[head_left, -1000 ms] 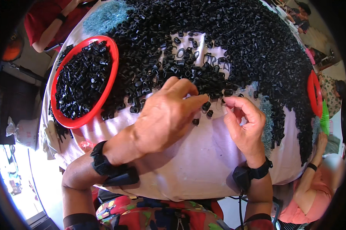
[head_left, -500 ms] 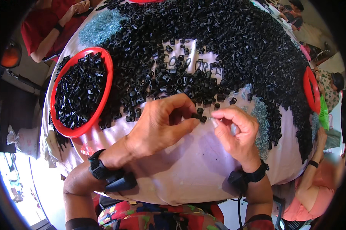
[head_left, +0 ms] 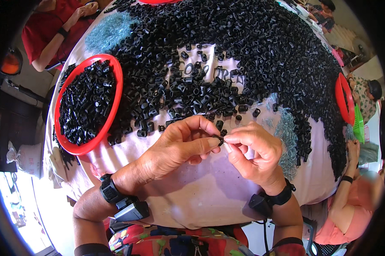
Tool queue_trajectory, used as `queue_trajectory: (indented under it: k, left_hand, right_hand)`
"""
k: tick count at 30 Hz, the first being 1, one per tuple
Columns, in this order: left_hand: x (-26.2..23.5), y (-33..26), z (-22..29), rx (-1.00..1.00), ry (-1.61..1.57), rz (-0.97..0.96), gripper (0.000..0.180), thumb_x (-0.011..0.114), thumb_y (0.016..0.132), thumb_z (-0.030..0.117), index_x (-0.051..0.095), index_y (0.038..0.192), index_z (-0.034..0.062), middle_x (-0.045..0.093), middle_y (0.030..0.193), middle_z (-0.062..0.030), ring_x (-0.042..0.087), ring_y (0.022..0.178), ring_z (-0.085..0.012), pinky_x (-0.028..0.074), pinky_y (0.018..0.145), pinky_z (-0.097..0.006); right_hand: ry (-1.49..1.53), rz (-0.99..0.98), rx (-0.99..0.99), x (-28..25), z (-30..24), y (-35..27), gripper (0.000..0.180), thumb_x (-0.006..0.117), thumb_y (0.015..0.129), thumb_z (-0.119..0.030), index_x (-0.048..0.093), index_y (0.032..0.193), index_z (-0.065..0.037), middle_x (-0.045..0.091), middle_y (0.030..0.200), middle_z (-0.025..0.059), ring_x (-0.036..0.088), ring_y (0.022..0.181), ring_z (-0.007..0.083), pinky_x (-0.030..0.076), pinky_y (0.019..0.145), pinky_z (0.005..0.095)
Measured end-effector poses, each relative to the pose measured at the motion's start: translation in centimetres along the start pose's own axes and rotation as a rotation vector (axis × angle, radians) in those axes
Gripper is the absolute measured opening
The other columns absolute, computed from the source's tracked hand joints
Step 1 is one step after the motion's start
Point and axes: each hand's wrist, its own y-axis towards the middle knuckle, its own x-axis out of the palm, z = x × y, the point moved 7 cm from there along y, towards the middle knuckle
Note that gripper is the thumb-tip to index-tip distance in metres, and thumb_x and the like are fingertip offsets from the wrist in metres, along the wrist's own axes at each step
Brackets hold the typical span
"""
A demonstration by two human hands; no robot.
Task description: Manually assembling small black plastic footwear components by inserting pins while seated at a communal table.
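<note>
From where I stand, the left hand (head_left: 175, 147) pinches a small black plastic fitting (head_left: 221, 140) between thumb and forefinger, just above the near edge of the heap of black fittings (head_left: 277, 55) on the cloth-covered counter (head_left: 192, 207). The right hand (head_left: 256, 153) meets it there, thumb and forefinger drawn close together at the fitting's side; whether they grip something tiny, I can't tell. To my eye this is fine two-handed fingertip work on one piece, and it would go best with the left hand as the steady vise: a firm grip well back on the body, the worked end left clear, and the right fingertips coming straight in rather than at a slant, with light pressure so the piece doesn't twist or pop out. Holding it low over the bare cloth seems wise, since a dropped part would be easily lost in that heap. As for its direction, the little that shows of the fitting faces the right hand's fingertips; the fingers cover the rest, so I can't say for sure how its long axis runs, nor which end leads.
</note>
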Motion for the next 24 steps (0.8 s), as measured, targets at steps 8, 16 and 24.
queue_trajectory:
  k: [8,16,24]
  left_hand:
    - [0.8,-0.7,-0.5,-0.04,-0.16,0.029,0.025,0.067,0.101,0.01,0.062,0.124,0.0003,0.071,0.103,-0.0072,0.062,0.085,-0.0073,0.048,0.071,-0.02]
    - [0.5,-0.6,-0.9,-0.063,-0.239,0.028,0.03,0.066,0.101,0.008,0.061,0.129,-0.0022,0.072,0.109,-0.0108,0.068,0.093,-0.0105,0.056,0.078,-0.021]
    - [0.4,-1.1,-0.9,-0.035,-0.332,0.007,0.028,0.063,0.103,0.008,0.059,0.128,-0.0032,0.072,0.11,-0.0115,0.068,0.091,-0.0114,0.056,0.076,-0.019]
  right_hand:
    - [-0.082,0.015,-0.073,-0.1,-0.6,-0.3,0.025,0.078,0.078,0.008,0.074,0.099,-0.004,0.073,0.084,0.0085,0.067,0.068,0.0216,0.052,0.061,0.0324]
    - [-0.059,-0.032,0.03,0.0,0.1,0.0,0.013,0.076,0.081,0.002,0.07,0.091,-0.005,0.071,0.083,0.0069,0.065,0.069,0.0193,0.05,0.061,0.0294]
    - [-0.096,-0.084,-0.086,0.2,-1.0,0.2,0.023,0.075,0.086,0.002,0.077,0.108,-0.003,0.072,0.095,0.0112,0.068,0.081,0.0248,0.056,0.075,0.0337]
